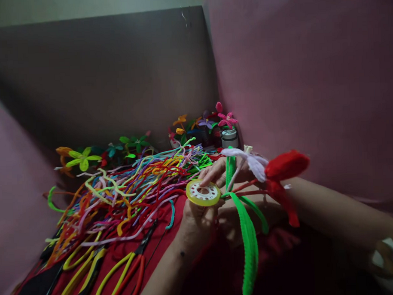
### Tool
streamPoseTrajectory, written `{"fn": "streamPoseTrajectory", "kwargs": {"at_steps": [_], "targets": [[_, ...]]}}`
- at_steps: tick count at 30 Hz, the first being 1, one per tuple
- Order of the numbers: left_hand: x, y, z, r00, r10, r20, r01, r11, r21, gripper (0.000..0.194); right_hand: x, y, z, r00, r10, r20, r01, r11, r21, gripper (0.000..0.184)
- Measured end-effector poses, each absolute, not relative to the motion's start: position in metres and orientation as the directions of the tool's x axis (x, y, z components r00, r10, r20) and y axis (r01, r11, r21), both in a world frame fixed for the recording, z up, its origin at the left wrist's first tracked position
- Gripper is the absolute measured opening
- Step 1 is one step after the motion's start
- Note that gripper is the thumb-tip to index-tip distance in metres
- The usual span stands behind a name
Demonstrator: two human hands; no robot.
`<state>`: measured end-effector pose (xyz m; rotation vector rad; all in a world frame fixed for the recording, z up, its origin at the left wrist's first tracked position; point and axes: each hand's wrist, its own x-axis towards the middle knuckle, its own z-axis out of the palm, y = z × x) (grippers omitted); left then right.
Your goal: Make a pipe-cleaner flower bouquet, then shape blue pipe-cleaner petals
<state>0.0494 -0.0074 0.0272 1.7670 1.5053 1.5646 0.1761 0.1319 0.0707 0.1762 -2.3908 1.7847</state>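
Note:
My left hand is closed around a yellow roll of tape with a white hub. My right hand sits just beyond it, fingers closed on the stem of a pipe-cleaner flower with red and white petals pointing right. Long bright green pipe-cleaner leaves hang down from the stem over my lap. The fingertips of my right hand touch the top edge of the tape roll.
A heap of loose pipe cleaners in many colours covers the red cloth. Pliers with yellow and red handles lie at the near left. Finished flowers and a white tub stand by the dark back board.

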Motion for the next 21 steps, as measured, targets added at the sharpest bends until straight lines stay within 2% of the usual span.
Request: {"fn": "streamPoseTrajectory", "kwargs": {"at_steps": [3,4,7,11,12,14,19,21], "targets": [[0.049,-0.010,0.026,-0.101,0.846,0.523,0.467,-0.424,0.776,0.013,0.171,0.133,0.091,-0.982,-0.024,0.188,-0.186,0.290,-0.939,0.023],[0.048,-0.010,0.025,-0.094,0.844,0.528,0.440,-0.441,0.782,0.018,0.171,0.133,0.099,-0.992,-0.077,0.099,-0.118,0.299,-0.947,0.020],[0.047,-0.011,0.024,-0.074,0.860,0.505,0.339,-0.454,0.824,0.031,0.174,0.130,0.126,-0.992,-0.114,-0.050,0.010,0.324,-0.946,0.022],[0.044,-0.011,0.025,-0.026,0.878,0.479,0.292,-0.451,0.843,0.018,0.175,0.119,0.159,-0.975,-0.032,-0.222,0.188,0.427,-0.885,0.029],[0.042,-0.010,0.025,-0.026,0.882,0.471,0.288,-0.444,0.848,0.013,0.174,0.114,0.165,-0.974,-0.009,-0.228,0.200,0.453,-0.869,0.028],[0.038,-0.009,0.027,-0.042,0.891,0.452,0.302,-0.420,0.856,0.009,0.170,0.105,0.173,-0.983,0.068,-0.168,0.179,0.492,-0.852,0.027],[0.027,-0.001,0.029,-0.107,0.883,0.457,0.406,-0.380,0.831,0.018,0.154,0.082,0.177,-0.958,0.280,0.061,0.120,0.585,-0.802,0.024],[0.022,0.003,0.028,-0.120,0.876,0.467,0.461,-0.367,0.807,0.011,0.147,0.073,0.173,-0.929,0.350,0.121,0.151,0.655,-0.740,0.023]]}}
